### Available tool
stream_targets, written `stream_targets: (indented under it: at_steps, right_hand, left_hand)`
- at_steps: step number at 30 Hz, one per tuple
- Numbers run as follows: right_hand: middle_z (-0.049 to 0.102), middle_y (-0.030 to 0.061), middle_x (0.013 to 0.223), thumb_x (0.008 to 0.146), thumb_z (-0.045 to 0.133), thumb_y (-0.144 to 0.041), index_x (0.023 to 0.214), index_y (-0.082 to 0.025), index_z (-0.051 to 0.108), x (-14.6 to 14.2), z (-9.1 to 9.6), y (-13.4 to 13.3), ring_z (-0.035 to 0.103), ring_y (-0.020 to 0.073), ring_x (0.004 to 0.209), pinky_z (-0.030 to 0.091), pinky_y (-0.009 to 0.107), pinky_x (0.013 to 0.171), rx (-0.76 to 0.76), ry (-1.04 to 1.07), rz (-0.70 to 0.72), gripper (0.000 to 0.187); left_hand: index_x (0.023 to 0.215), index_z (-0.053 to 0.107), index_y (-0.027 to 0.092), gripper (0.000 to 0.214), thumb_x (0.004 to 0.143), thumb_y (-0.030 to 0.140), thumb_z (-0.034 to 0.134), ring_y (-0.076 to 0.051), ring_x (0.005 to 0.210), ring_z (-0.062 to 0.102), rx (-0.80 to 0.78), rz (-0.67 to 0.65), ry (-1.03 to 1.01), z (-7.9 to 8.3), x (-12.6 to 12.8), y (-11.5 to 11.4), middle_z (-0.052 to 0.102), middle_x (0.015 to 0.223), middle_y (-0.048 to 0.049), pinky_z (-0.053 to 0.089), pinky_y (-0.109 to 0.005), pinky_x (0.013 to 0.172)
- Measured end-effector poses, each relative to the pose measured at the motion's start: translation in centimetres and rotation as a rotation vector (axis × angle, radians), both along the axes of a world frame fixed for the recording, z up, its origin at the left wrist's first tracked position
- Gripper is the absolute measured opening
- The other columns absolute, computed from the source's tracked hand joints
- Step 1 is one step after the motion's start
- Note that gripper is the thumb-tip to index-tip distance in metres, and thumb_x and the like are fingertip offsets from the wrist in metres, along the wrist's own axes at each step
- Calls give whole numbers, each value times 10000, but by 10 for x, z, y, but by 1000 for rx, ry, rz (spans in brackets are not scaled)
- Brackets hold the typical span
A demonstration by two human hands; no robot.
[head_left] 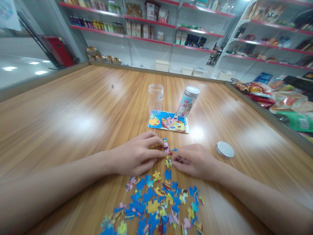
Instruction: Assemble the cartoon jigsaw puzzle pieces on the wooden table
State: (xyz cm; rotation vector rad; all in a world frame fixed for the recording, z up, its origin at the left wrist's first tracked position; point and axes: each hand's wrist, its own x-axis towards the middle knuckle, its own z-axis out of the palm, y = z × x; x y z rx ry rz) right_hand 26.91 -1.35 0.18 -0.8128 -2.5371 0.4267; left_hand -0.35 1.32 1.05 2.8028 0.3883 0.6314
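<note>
Cardboard puzzle pieces (pixel 158 205) lie heaped nearest, between both forearms, where one careless sweep could scatter them. Just beyond, the left hand (pixel 137 156) pinches a pink piece (pixel 166 146). The right hand (pixel 195 161) rests fingertips on the joined bits (pixel 168 161) beside it, and I cannot tell if it grips. Forcing the fit might bend a tab. Farther off lie the picture card (pixel 168 121) and the lid (pixel 224 149).

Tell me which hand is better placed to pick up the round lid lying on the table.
Right, probably. The lid lies just beyond the right hand, on its outer side. The left hand is farther off and its fingers pinch a puzzle piece.
</note>
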Motion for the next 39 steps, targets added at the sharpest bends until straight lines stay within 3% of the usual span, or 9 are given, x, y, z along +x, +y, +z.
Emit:
stream_targets:
  at_steps: [8, 33, 39]
  right_hand:
    - [656, -15, 677, 964, 563, -244, 848, -173, 650, 1, -3, -1, 600, 100, 578, 388, 230, 556, 83, 0, 32, 161]
    - [696, 13, 732, 1011, 510, -277, 922, -171, 653, 0, 1, -2, 637, 122, 622, 411, 251, 568, 115, -110, 27, 199]
    - [679, 6, 688, 1007, 481, -238, 886, -162, 646, -5, 2, -3, 620, 127, 579, 385, 272, 529, 247, -151, 35, 219]
  left_hand:
    - [1304, 641, 198, 429, 887, 113, 583, -279, 1136, 562, 14, -4, -10, 0, 0, 0, 619, 1260, -143, 504, -486, 1010]
    - [1296, 650, 188, 409, 898, 121, 581, -278, 1149, 557, 6, -3, 0, -1, 0, 0, 616, 1259, -145, 500, -491, 1022]
    - [1296, 650, 182, 409, 900, 115, 573, -279, 1151, 552, 3, 0, 9, -2, 0, 0, 610, 1265, -149, 495, -495, 1024]
